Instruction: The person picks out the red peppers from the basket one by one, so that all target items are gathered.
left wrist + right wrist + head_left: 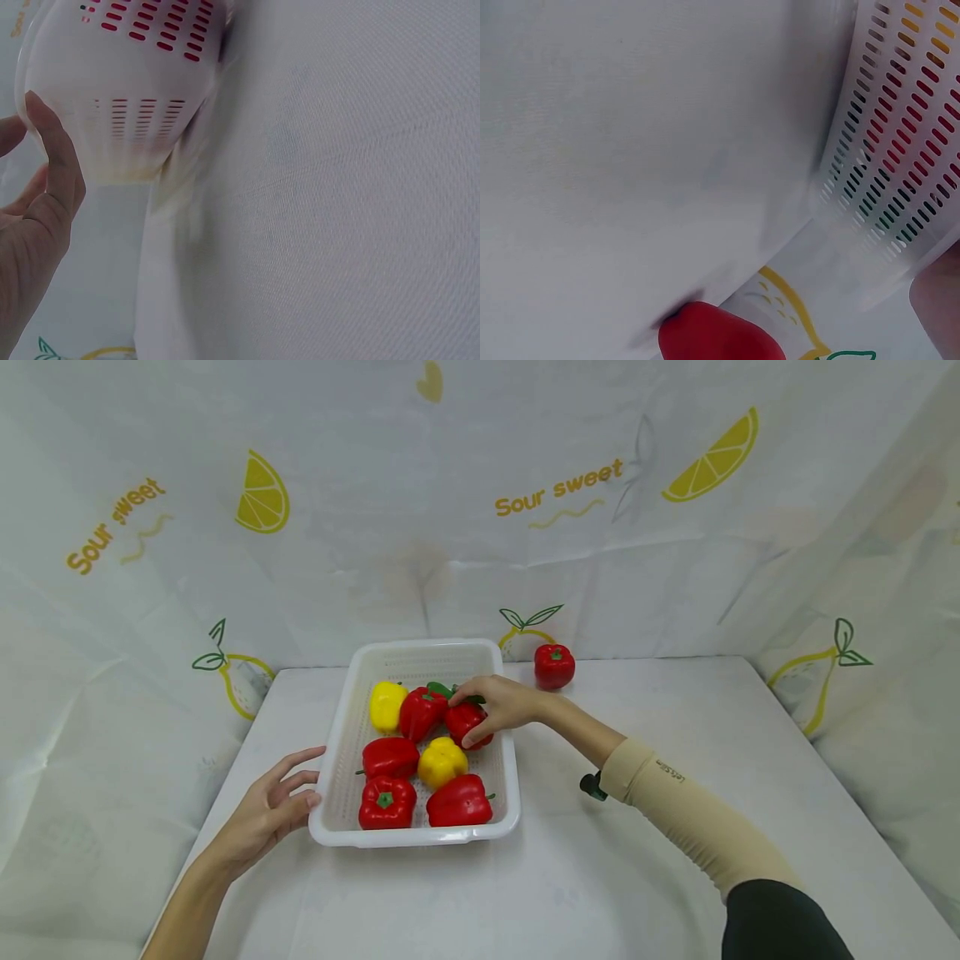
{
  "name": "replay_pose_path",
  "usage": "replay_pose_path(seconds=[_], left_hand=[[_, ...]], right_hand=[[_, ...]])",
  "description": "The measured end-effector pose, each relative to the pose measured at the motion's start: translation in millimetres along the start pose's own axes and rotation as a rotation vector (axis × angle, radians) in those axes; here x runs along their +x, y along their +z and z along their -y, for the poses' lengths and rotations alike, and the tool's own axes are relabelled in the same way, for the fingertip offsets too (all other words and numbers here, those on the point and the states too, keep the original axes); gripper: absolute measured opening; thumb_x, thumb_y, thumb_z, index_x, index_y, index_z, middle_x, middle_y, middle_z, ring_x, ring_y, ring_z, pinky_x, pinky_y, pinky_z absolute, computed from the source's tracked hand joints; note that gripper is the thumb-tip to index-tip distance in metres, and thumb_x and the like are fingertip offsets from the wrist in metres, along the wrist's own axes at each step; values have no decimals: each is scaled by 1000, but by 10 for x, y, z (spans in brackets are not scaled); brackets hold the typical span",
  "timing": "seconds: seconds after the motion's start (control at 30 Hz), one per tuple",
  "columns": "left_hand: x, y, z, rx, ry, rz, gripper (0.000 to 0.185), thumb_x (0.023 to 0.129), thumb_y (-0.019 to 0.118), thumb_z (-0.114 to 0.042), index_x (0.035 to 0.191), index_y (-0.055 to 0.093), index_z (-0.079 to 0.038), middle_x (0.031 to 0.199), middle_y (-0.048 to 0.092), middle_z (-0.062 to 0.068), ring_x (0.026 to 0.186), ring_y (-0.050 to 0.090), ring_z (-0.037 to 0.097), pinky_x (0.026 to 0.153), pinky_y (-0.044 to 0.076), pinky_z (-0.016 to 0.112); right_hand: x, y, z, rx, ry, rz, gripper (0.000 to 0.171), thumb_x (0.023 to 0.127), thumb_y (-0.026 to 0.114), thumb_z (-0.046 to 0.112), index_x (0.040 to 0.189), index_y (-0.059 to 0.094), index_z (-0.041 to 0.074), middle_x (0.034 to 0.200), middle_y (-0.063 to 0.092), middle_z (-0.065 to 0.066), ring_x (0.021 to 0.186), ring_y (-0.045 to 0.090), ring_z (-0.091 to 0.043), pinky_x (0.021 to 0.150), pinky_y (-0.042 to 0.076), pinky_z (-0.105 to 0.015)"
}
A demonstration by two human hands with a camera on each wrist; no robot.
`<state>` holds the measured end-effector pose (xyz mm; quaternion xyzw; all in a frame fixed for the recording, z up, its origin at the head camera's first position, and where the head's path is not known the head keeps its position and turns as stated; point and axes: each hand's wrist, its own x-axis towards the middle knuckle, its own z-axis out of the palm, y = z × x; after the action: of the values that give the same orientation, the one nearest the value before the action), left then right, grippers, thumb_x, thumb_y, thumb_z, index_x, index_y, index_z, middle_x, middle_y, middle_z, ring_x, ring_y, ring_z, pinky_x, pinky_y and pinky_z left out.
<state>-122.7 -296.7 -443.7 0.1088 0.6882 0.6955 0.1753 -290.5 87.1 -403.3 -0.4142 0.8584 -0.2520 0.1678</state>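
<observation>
My right hand [498, 702] reaches over the right side of a white perforated basket [508, 793] and grips a red bell pepper [463, 720] inside, thumb and fingers on either side of it. My left hand [262, 810] touches the basket's left rim with its fingertips; in the left wrist view, the left hand [45, 202] shows a finger against the outer wall. Around the gripped pepper lie several other red bell peppers [459, 802], a yellow bell pepper [442, 763] in the middle and another yellow bell pepper [387, 707] at upper left. A green piece [439, 690], partly hidden, shows behind.
One red bell pepper [554, 667] stands outside the basket at the table's back edge, also seen low in the right wrist view. A white cloth covers the table [637, 860]. Behind it hangs a white curtain [360, 585] with lemon prints.
</observation>
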Motion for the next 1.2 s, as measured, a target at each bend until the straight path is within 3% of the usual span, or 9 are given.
replay_pose_path(seconds=[0.5, 0.87, 1.2], left_hand=[[-8, 15, 7, 22, -16, -19, 63, 98, 49, -3, 153, 20, -15, 125, 58, 7, 106, 65, 18, 89, 58, 36], [-9, 0, 6, 9, -4, -6, 63, 98, 48, -2, 153, 19, -14, 127, 57, 9, 107, 65, 20, 89, 58, 37], [-9, -16, 12, -7, -1, 5, 63, 98, 47, -1, 153, 20, -14, 130, 55, 11, 108, 65, 19, 89, 58, 37]], right_hand=[[-9, 22, 19, -15, -19, -6, 66, 73, 83, 38, 130, 60, 14, 134, 58, -2, 123, 48, -19, 104, 50, -39], [-8, 1, 18, 11, -24, -9, 66, 73, 84, 37, 130, 60, 14, 133, 59, 0, 122, 48, -17, 104, 50, -35], [-33, -54, 35, 65, -38, -52, 66, 72, 84, 36, 130, 60, 16, 133, 59, 2, 119, 53, -15, 95, 55, -30]])
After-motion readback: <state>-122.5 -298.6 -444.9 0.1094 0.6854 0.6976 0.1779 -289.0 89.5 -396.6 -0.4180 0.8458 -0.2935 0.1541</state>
